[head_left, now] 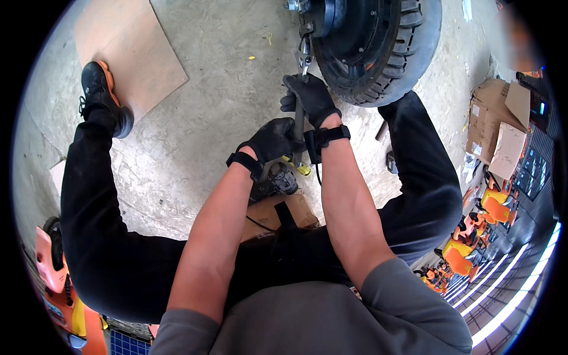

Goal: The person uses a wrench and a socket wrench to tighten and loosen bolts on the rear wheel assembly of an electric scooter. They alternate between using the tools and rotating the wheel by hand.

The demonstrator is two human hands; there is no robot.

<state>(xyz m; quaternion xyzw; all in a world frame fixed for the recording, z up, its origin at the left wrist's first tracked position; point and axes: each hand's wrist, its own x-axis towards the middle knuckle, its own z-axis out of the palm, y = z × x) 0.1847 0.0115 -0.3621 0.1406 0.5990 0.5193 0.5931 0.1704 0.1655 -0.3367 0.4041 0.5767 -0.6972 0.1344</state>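
Note:
Both my hands wear black gloves and are closed around one long wrench (304, 62), which points away from me. Its silver jaws sit at the axle end beside the wheel (408, 53), a black hub with a chunky tyre. Nearer the jaws, my right hand (312, 97) wraps the handle. My left hand (273, 139) holds the grey lower end of that handle, closer to my body. Whether the jaws bite on a nut is too small to tell. Below my left hand, a black and grey power tool (281, 178) with yellow parts lies on the floor.
A cardboard sheet (130, 53) lies at far left under my shoe (97, 86). Another cardboard piece (302, 208) is between my legs. Beside my right leg are a short dark bar (381, 130) and a small dark block (391, 161). An open carton (490, 121) stands at right.

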